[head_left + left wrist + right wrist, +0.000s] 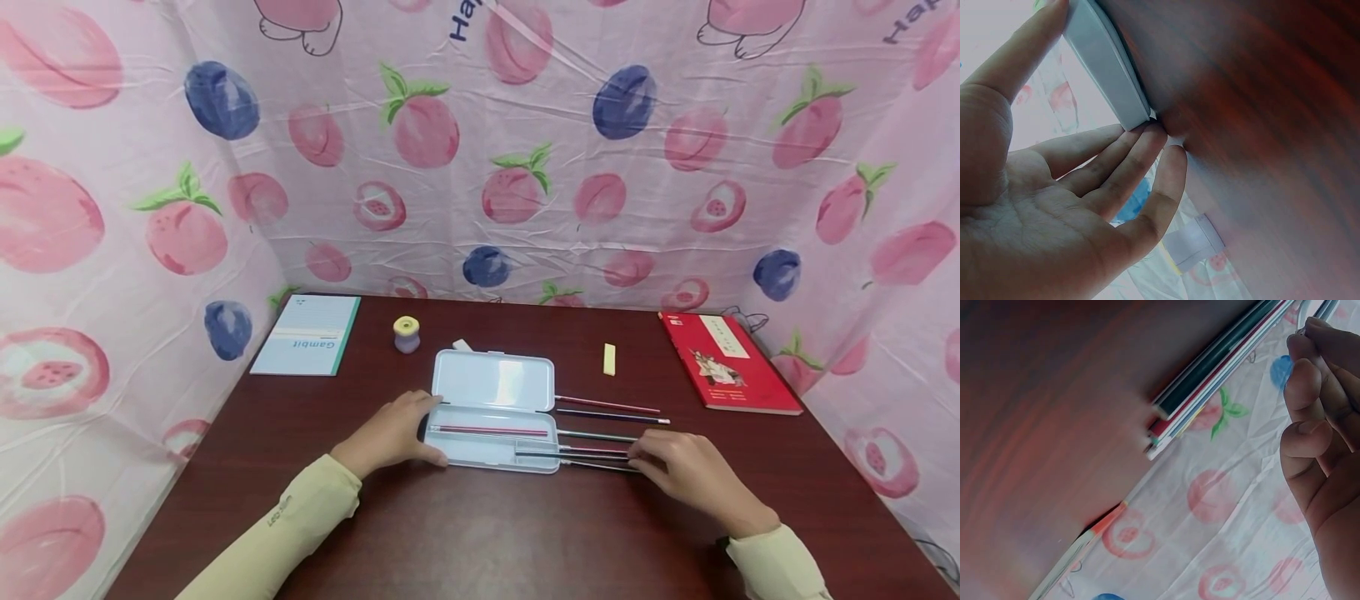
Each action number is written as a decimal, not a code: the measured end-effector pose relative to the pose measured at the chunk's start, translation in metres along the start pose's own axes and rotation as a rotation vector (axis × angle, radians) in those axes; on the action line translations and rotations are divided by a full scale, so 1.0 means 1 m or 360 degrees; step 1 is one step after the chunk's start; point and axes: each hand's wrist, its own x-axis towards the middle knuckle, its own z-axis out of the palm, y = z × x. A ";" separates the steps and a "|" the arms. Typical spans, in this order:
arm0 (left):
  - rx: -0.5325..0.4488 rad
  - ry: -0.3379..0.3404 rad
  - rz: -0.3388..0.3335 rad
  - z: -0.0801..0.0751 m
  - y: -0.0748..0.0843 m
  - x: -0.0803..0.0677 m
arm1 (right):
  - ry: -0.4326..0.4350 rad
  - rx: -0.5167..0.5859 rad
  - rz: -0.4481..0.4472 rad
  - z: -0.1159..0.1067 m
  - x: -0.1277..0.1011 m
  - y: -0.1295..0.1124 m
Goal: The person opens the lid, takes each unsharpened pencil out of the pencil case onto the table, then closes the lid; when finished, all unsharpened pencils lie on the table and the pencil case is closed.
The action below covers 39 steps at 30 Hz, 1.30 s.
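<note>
Pencil case (pixel 491 381) lies open mid-desk (pixel 480 533); left hand (pixel 393 433), fingers straight, steadies its left end. Right hand (pixel 690 471) pinches pencils (pixel 592 454) sticking out of the tray's right end.

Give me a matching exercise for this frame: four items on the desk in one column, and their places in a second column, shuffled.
Items:
1. red book
2. light blue notebook
3. yellow eraser
4. pencil case

Places:
A. far left corner of the table
B. centre, touched by the left hand
C. far right edge
D. between case and red book

Pairs: 1-C, 2-A, 3-D, 4-B
</note>
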 end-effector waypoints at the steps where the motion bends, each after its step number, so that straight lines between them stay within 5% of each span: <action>1: -0.0001 0.0000 0.0000 0.000 0.000 0.000 | 0.0001 -0.0002 0.0005 -0.001 -0.002 0.001; 13: 0.0009 0.0006 0.0010 0.001 -0.001 0.000 | 0.0068 -0.0054 -0.0027 -0.002 -0.018 0.012; 23: 0.0017 -0.0005 -0.0014 0.001 0.000 0.000 | -0.0064 -0.0082 0.0077 -0.007 -0.028 0.017; 39: 0.0019 -0.0002 -0.0021 0.001 0.001 0.000 | -0.0140 -0.0016 0.0037 -0.007 -0.039 0.026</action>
